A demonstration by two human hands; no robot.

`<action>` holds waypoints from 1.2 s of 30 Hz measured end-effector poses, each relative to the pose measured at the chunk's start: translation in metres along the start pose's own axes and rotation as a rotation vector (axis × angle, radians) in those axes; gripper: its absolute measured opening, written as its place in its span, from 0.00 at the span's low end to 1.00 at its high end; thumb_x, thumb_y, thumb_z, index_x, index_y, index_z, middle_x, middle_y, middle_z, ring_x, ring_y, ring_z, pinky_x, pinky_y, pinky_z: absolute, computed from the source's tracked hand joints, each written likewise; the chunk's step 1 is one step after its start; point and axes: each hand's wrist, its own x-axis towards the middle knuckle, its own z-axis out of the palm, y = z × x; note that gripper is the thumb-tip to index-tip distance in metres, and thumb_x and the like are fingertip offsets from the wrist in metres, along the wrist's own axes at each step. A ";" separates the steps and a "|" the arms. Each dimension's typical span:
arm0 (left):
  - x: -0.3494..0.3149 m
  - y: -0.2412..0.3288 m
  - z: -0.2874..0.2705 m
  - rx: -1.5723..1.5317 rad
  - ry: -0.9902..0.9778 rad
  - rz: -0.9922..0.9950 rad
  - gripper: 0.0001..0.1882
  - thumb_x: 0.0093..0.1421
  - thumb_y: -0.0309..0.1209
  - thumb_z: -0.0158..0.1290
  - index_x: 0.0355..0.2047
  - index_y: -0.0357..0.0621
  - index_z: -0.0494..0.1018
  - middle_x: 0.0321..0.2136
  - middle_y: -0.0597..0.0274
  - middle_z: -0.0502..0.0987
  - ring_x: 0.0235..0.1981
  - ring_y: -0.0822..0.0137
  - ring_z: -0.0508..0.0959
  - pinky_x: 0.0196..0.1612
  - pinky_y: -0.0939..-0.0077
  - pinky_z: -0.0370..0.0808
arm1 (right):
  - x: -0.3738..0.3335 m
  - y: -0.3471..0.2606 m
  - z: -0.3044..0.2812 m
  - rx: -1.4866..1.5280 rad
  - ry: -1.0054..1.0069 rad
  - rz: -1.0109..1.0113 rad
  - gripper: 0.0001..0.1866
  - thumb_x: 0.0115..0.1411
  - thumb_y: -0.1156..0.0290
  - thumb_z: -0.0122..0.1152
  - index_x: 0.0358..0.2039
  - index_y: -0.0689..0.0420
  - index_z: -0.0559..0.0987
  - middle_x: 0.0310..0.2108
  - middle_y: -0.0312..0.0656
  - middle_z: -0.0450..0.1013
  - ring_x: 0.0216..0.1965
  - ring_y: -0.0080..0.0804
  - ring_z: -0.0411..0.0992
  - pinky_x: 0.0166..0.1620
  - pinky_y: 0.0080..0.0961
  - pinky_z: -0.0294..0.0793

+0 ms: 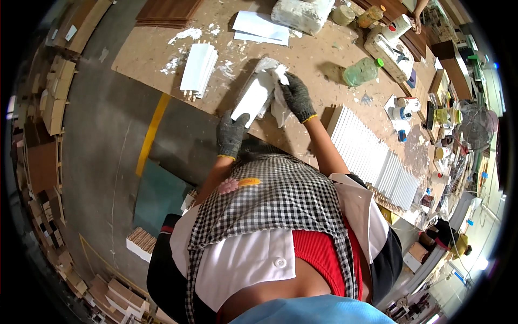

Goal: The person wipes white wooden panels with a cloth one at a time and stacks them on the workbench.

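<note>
A white rectangular panel (251, 101) is tilted above the near edge of the workbench. My left hand (231, 135), in a dark grey knit glove, is closed on its near end with the thumb on the top face. My right hand (298, 98), gloved the same way, grips a crumpled white cloth (279, 107) against the panel's right side. Part of the cloth hangs down below those fingers. Left of the panel lies a small stack of white strips (198, 69) with wooden dowels sticking out at the ends.
A long row of white strips (359, 143) stands to the right. Beyond are a clear bottle with green cap (362, 72), a white-smeared block (303, 15), white sheets (261, 28) and jars (370, 16). Another person's hand (417, 24) shows far right. Brown boards (167, 12) lie far left.
</note>
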 end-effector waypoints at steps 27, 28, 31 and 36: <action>0.006 -0.017 -0.005 0.605 0.193 0.759 0.42 0.55 0.39 0.66 0.65 0.34 0.61 0.65 0.35 0.61 0.66 0.37 0.62 0.67 0.48 0.60 | 0.038 -0.089 -0.064 -0.177 0.142 -0.134 0.19 0.58 0.63 0.65 0.47 0.59 0.77 0.43 0.55 0.77 0.43 0.54 0.76 0.45 0.44 0.75; 0.010 -0.020 -0.003 0.443 0.149 0.604 0.41 0.56 0.39 0.65 0.64 0.33 0.61 0.60 0.38 0.67 0.61 0.42 0.68 0.62 0.52 0.68 | 0.024 -0.104 -0.046 -0.284 -0.049 -0.185 0.20 0.56 0.66 0.66 0.48 0.59 0.77 0.45 0.52 0.76 0.47 0.50 0.75 0.51 0.42 0.75; 0.057 -0.086 0.005 0.086 0.030 0.466 0.40 0.55 0.28 0.64 0.67 0.35 0.60 0.54 0.47 0.74 0.52 0.61 0.77 0.50 0.69 0.78 | -0.020 -0.097 0.022 -0.351 -0.379 -0.475 0.25 0.60 0.64 0.61 0.57 0.54 0.74 0.60 0.45 0.69 0.63 0.40 0.65 0.68 0.39 0.59; 0.026 -0.027 0.005 0.066 0.103 0.567 0.54 0.54 0.30 0.69 0.72 0.38 0.45 0.53 0.40 0.75 0.51 0.54 0.79 0.52 0.62 0.79 | 0.022 -0.023 0.005 -0.259 -0.192 -0.317 0.21 0.61 0.64 0.57 0.55 0.53 0.76 0.58 0.50 0.69 0.61 0.50 0.64 0.66 0.44 0.59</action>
